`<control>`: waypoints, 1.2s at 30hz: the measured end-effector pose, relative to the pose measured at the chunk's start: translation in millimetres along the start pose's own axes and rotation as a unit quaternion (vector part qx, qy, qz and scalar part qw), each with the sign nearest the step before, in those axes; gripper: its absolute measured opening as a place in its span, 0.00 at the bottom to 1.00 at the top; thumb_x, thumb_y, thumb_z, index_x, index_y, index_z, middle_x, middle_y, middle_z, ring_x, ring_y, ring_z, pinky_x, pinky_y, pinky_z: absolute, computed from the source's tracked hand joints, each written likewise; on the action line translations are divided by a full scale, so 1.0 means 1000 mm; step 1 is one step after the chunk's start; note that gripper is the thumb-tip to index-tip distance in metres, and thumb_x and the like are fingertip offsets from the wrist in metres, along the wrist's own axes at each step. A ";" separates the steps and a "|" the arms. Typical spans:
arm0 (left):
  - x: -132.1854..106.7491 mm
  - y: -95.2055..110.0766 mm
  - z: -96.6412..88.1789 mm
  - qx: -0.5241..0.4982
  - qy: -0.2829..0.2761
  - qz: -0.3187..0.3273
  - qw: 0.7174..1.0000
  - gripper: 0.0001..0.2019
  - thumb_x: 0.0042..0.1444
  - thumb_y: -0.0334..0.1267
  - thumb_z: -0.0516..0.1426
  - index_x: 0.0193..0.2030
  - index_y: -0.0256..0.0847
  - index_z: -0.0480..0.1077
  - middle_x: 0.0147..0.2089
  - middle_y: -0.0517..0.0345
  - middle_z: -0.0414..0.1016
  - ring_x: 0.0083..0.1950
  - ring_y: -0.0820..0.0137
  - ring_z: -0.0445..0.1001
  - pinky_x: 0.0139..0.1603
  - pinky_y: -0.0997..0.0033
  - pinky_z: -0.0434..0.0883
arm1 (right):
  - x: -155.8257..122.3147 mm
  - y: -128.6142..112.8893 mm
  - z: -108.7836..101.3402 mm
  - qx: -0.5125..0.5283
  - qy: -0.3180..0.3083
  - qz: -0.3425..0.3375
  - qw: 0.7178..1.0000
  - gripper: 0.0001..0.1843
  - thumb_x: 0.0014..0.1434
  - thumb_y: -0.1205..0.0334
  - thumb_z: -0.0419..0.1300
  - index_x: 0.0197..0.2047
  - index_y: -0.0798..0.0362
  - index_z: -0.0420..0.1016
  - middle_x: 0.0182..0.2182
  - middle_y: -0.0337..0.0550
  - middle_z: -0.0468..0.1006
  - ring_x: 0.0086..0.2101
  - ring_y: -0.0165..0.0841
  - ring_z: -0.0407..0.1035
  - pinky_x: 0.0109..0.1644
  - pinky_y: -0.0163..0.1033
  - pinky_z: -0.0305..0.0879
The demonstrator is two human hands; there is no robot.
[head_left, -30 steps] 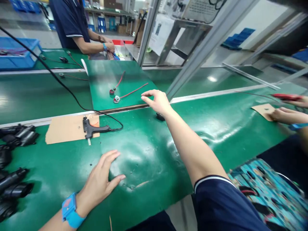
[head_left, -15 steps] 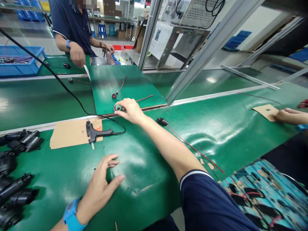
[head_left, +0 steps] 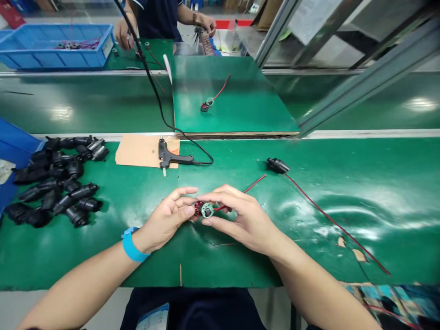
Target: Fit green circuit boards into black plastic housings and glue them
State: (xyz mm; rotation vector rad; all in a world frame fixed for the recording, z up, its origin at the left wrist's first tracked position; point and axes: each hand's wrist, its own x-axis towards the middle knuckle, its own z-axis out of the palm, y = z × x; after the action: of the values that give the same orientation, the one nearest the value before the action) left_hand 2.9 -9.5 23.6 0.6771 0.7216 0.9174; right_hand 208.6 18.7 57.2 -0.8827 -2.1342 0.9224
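Note:
Between my two hands is a small round green circuit board [head_left: 207,210] joined to a dark red-and-black round part [head_left: 198,208], with a red wire running off to the right. My left hand [head_left: 172,215] pinches the red-and-black part between thumb and fingers. Around the board's right side close the fingers and thumb of my right hand [head_left: 240,217]. To the right lies a black cylindrical housing [head_left: 277,165] with a long red wire. A similar board with a red wire [head_left: 210,101] rests on the raised green panel [head_left: 237,117].
A black glue gun [head_left: 172,157] lies on cardboard [head_left: 137,151]. Several black housings [head_left: 72,188] are piled at left beside a blue bin [head_left: 17,142]. A black cable [head_left: 156,91] hangs across. Behind, a co-worker's hand [head_left: 125,32] is near a blue crate [head_left: 58,57].
My right hand has brought the circuit board from the raised panel's edge back toward me. My left hand has come to it and now grips it too. The view has turned left.

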 end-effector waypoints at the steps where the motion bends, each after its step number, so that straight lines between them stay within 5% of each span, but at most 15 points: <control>1: 0.000 -0.001 0.000 0.010 -0.004 0.000 1.000 0.25 0.58 0.44 0.66 0.60 0.44 0.66 0.46 0.55 0.78 0.44 0.71 0.77 0.48 0.71 0.72 | 0.000 0.000 0.000 0.005 0.007 0.002 1.000 0.19 0.60 0.63 0.68 0.55 0.48 0.75 0.40 0.40 0.77 0.37 0.29 0.70 0.38 0.34 0.68; 4: -0.001 0.008 -0.007 0.137 -0.027 0.023 0.990 0.25 0.62 0.51 0.62 0.61 0.44 0.64 0.45 0.53 0.78 0.41 0.69 0.78 0.46 0.68 0.73 | 0.000 0.001 0.002 -0.008 0.025 0.007 1.000 0.14 0.60 0.62 0.68 0.50 0.47 0.79 0.34 0.38 0.77 0.31 0.28 0.67 0.33 0.33 0.66; 6: -0.003 0.030 -0.022 0.338 0.028 0.100 0.935 0.23 0.64 0.52 0.58 0.61 0.43 0.66 0.49 0.49 0.78 0.45 0.65 0.78 0.49 0.62 0.73 | 0.000 0.002 0.003 -0.026 0.028 0.004 0.999 0.13 0.60 0.62 0.68 0.49 0.47 0.79 0.35 0.40 0.79 0.30 0.29 0.68 0.32 0.34 0.66; 7: -0.005 0.046 -0.032 0.459 0.089 0.156 0.870 0.22 0.64 0.51 0.58 0.59 0.43 0.68 0.51 0.48 0.78 0.48 0.62 0.77 0.52 0.59 0.72 | 0.000 0.003 0.003 -0.035 0.029 0.002 0.999 0.12 0.61 0.62 0.67 0.49 0.47 0.79 0.36 0.40 0.80 0.30 0.29 0.68 0.31 0.34 0.67; 9: -0.011 0.084 -0.059 0.662 0.255 0.230 0.666 0.20 0.64 0.51 0.58 0.56 0.41 0.72 0.56 0.43 0.75 0.58 0.53 0.72 0.62 0.50 0.65 | 0.000 0.006 0.004 -0.048 0.032 -0.002 0.998 0.12 0.61 0.62 0.67 0.49 0.46 0.79 0.36 0.41 0.80 0.31 0.30 0.70 0.29 0.35 0.66; 10: -0.014 0.104 -0.074 0.723 0.315 0.219 0.574 0.20 0.65 0.50 0.56 0.57 0.39 0.72 0.57 0.41 0.75 0.60 0.49 0.70 0.61 0.46 0.64 | 0.000 0.007 0.004 -0.052 0.035 -0.004 0.998 0.12 0.61 0.61 0.67 0.49 0.45 0.79 0.36 0.41 0.80 0.31 0.30 0.70 0.28 0.35 0.66; 12: -0.017 0.139 -0.101 0.794 0.404 0.135 0.433 0.20 0.66 0.49 0.54 0.56 0.37 0.73 0.55 0.37 0.74 0.57 0.43 0.69 0.56 0.43 0.65 | 0.000 0.010 0.004 -0.055 0.042 -0.013 0.998 0.13 0.61 0.59 0.67 0.50 0.44 0.79 0.36 0.42 0.80 0.31 0.31 0.71 0.27 0.36 0.67; 15: -0.009 0.167 -0.129 0.855 0.402 0.016 0.329 0.19 0.60 0.50 0.60 0.46 0.34 0.77 0.51 0.33 0.75 0.56 0.39 0.67 0.51 0.45 0.65 | 0.000 0.013 0.005 -0.053 0.049 -0.014 0.997 0.13 0.61 0.59 0.67 0.50 0.43 0.78 0.36 0.42 0.81 0.31 0.32 0.71 0.27 0.37 0.67; 18: 0.002 0.167 -0.137 0.888 0.355 -0.018 0.292 0.16 0.58 0.46 0.62 0.43 0.34 0.75 0.51 0.33 0.75 0.56 0.40 0.67 0.51 0.49 0.65 | 0.000 0.015 0.004 -0.055 0.051 0.000 0.997 0.13 0.61 0.59 0.67 0.49 0.44 0.79 0.36 0.42 0.81 0.31 0.33 0.71 0.28 0.38 0.68; 21: 0.002 0.154 -0.133 0.899 0.310 -0.039 0.305 0.15 0.58 0.41 0.62 0.47 0.32 0.72 0.47 0.33 0.76 0.52 0.42 0.72 0.47 0.52 0.68 | 0.000 0.014 0.004 -0.053 0.056 0.002 0.997 0.12 0.61 0.60 0.67 0.49 0.45 0.79 0.36 0.42 0.80 0.31 0.32 0.71 0.29 0.37 0.68; 24: -0.011 0.139 -0.119 0.883 0.288 -0.014 0.369 0.17 0.59 0.36 0.60 0.54 0.33 0.68 0.44 0.38 0.77 0.46 0.48 0.77 0.45 0.54 0.72 | 0.000 0.011 0.004 -0.046 0.065 -0.002 0.997 0.12 0.60 0.61 0.67 0.48 0.47 0.79 0.36 0.41 0.80 0.31 0.31 0.70 0.29 0.37 0.67; 29: -0.027 0.095 -0.067 0.731 0.229 0.245 0.594 0.20 0.61 0.38 0.61 0.60 0.42 0.69 0.53 0.49 0.74 0.56 0.58 0.75 0.61 0.55 0.72 | 0.000 0.005 0.001 -0.041 0.085 0.000 0.996 0.13 0.59 0.63 0.68 0.48 0.47 0.80 0.35 0.41 0.80 0.30 0.30 0.69 0.30 0.37 0.68; 33: -0.022 0.050 -0.021 0.528 0.162 0.244 0.797 0.15 0.59 0.39 0.64 0.52 0.44 0.74 0.52 0.51 0.71 0.53 0.63 0.77 0.55 0.60 0.79 | -0.001 0.004 -0.004 -0.046 0.106 0.028 0.993 0.13 0.59 0.61 0.69 0.47 0.47 0.80 0.34 0.41 0.80 0.31 0.32 0.70 0.30 0.38 0.68; 36: -0.013 0.022 -0.005 0.444 0.122 0.192 0.867 0.14 0.56 0.38 0.67 0.47 0.42 0.71 0.50 0.51 0.75 0.52 0.63 0.78 0.56 0.59 0.79 | -0.002 0.006 -0.004 -0.054 0.106 0.045 0.992 0.12 0.59 0.60 0.69 0.47 0.46 0.80 0.34 0.41 0.80 0.31 0.32 0.70 0.30 0.39 0.69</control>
State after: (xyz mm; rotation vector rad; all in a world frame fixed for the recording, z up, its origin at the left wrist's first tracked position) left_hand -17.1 -10.1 41.3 1.5842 1.2876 1.0254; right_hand 214.8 22.4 54.3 -1.0876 -1.9894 0.7267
